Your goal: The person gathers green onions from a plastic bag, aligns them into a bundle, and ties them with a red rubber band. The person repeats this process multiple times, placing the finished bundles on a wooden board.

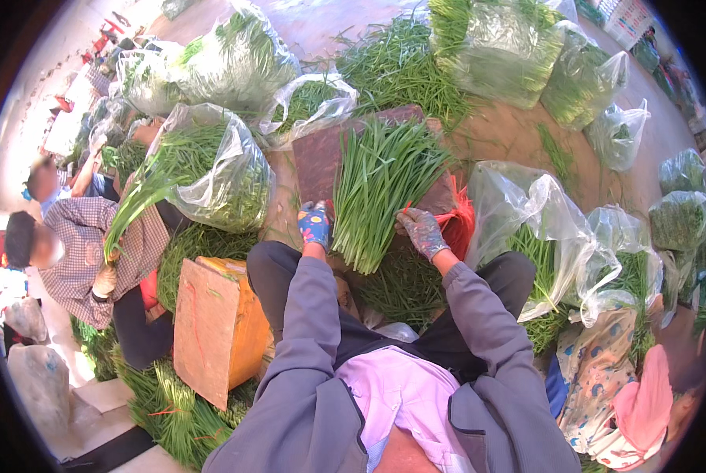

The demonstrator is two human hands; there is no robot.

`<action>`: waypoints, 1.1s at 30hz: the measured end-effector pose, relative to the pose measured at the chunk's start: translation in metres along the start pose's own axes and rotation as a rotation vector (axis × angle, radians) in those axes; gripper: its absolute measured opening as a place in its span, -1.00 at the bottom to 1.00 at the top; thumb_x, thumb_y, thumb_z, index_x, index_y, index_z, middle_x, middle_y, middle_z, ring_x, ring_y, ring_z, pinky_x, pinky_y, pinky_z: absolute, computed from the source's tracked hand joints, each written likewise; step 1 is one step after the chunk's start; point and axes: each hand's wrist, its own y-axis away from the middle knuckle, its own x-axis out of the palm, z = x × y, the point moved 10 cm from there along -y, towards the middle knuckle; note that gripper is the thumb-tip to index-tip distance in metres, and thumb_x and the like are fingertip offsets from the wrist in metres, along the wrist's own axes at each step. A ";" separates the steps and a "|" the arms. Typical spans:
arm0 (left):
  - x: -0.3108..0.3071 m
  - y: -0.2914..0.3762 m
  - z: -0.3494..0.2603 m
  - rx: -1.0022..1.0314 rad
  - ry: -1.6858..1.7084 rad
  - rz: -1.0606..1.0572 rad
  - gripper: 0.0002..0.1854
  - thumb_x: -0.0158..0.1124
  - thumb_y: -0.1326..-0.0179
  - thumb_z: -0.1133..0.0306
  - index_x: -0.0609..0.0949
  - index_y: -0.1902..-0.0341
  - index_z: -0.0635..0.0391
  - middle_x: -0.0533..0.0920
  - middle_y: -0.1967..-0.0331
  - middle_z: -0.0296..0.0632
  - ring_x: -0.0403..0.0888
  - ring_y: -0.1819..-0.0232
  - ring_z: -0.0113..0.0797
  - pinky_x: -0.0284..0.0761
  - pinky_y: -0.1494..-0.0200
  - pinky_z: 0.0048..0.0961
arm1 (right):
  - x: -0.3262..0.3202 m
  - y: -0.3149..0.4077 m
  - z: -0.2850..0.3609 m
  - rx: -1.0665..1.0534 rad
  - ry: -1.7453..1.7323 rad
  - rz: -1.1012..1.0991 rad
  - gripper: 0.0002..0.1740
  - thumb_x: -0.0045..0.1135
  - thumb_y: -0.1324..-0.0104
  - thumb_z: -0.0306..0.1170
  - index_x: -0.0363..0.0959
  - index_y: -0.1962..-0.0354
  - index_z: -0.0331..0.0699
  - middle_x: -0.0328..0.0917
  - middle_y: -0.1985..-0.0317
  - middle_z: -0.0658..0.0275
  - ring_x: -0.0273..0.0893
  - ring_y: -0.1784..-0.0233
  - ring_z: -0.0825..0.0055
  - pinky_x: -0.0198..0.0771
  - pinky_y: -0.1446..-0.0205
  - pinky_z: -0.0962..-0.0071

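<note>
A thick bundle of long flat green leaves with pale stem ends (382, 183), like garlic chives, lies on a dark reddish-brown board (317, 156) in front of me. My left hand (314, 224), in a blue flowered glove, is at the bundle's left edge near the pale ends; whether its fingers hold anything is unclear. On the bundle's right side, my right hand (421, 232), in a patterned glove, pinches a bit of red tie (407, 207). A hank of red plastic twine (460, 222) hangs at the board's right edge, just beyond my right hand.
Clear plastic bags of greens stand at the left (223, 171), far right (501, 53) and near right (542, 230). Loose leaves (400, 65) lie beyond the board. A box with a brown board side (205, 331) is at my left, near a seated person (92, 248) holding leaves.
</note>
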 end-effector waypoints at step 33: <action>0.073 0.074 -0.099 0.520 -0.522 -0.055 -0.88 0.24 -0.31 0.35 0.65 0.26 0.14 0.68 0.34 0.07 0.68 0.26 0.09 0.55 0.20 -0.11 | 0.086 0.005 0.114 -0.688 0.931 0.027 -0.74 0.15 -0.40 -0.18 0.68 0.24 -0.17 0.69 0.29 0.21 0.64 0.17 0.16 0.55 0.10 0.20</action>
